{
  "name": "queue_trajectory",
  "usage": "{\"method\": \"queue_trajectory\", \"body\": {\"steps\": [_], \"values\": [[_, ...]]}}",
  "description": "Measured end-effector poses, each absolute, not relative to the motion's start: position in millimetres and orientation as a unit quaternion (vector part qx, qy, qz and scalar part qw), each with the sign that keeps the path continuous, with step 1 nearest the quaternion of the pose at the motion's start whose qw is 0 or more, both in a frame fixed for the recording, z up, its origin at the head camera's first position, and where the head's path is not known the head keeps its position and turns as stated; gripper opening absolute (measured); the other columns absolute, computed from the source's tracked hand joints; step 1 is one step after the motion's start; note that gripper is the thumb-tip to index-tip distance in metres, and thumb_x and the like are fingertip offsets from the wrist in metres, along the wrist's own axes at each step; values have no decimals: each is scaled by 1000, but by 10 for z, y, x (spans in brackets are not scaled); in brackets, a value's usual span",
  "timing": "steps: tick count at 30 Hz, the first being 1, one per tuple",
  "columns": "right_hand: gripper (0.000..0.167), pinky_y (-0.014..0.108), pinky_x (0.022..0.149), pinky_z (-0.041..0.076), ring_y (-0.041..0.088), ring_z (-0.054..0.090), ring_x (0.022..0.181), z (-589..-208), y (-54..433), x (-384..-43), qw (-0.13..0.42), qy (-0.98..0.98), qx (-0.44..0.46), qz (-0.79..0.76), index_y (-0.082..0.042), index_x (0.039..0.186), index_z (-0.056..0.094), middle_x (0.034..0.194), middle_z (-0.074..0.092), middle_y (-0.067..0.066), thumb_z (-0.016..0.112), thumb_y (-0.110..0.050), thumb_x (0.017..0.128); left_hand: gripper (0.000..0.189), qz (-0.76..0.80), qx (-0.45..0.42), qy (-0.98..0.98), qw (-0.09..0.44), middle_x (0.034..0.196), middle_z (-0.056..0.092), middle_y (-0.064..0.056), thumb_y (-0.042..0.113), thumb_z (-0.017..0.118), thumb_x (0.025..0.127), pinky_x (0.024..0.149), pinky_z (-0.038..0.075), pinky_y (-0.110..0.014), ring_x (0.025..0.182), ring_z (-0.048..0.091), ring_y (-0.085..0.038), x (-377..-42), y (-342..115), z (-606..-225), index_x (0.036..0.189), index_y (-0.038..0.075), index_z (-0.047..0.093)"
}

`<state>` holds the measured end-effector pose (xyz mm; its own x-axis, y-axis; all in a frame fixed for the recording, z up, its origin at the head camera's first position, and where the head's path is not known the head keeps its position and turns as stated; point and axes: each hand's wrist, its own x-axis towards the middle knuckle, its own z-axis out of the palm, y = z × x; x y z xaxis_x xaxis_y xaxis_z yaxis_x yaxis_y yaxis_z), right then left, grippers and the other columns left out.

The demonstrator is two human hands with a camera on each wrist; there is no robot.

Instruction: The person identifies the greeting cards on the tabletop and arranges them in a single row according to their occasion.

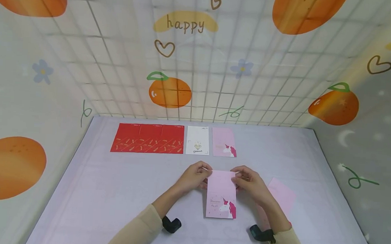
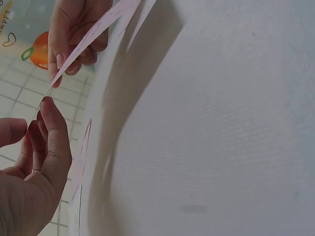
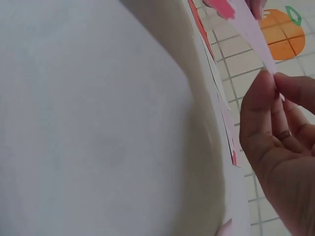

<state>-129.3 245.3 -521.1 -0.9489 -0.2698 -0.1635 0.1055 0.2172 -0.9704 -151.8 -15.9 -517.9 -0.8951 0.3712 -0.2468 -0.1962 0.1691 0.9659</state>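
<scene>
A pink card (image 1: 221, 190) with a white-and-magenta unicorn printed at its lower right is held upright in front of me, raised off the table. My left hand (image 1: 193, 177) pinches its upper left edge between thumb and fingers. On the opposite side, my right hand (image 1: 253, 184) pinches the upper right edge the same way. Seen from the left wrist, the card (image 2: 93, 32) appears nearly edge-on, with the left hand (image 2: 42, 162) at its near end. The right wrist view has the right hand's (image 3: 280, 132) thumb and forefinger meeting on the card (image 3: 253, 37).
Along the table's back lie a row of red cards (image 1: 149, 139) with gold marks, a white card (image 1: 198, 139) with a diamond, and another pink unicorn card (image 1: 222, 140). Plain pink pieces (image 1: 283, 196) lie partly under my right forearm. A printed curtain (image 1: 125, 58) surrounds the table.
</scene>
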Motion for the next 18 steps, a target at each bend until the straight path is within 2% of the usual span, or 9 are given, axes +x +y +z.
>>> {"method": "queue_trajectory", "body": {"steps": [12,18], "values": [[29,38,78,58,33,64,88,-5160,2448,-1301,146,766,-41,-625,-13,125,62,103,61,18,68,-18,96,25,644,55,726,233,91,69,-7,24,64,98,69,59,-33,79,70,-22,-1484,-187,-5167,115,7,58],[31,38,80,58,32,64,90,-5147,2481,-1336,141,766,-37,-626,-13,128,59,106,58,19,66,-20,98,27,656,49,709,254,95,69,-7,23,67,97,73,59,-35,81,69,-23,-1419,-190,-5157,117,7,58]]}}
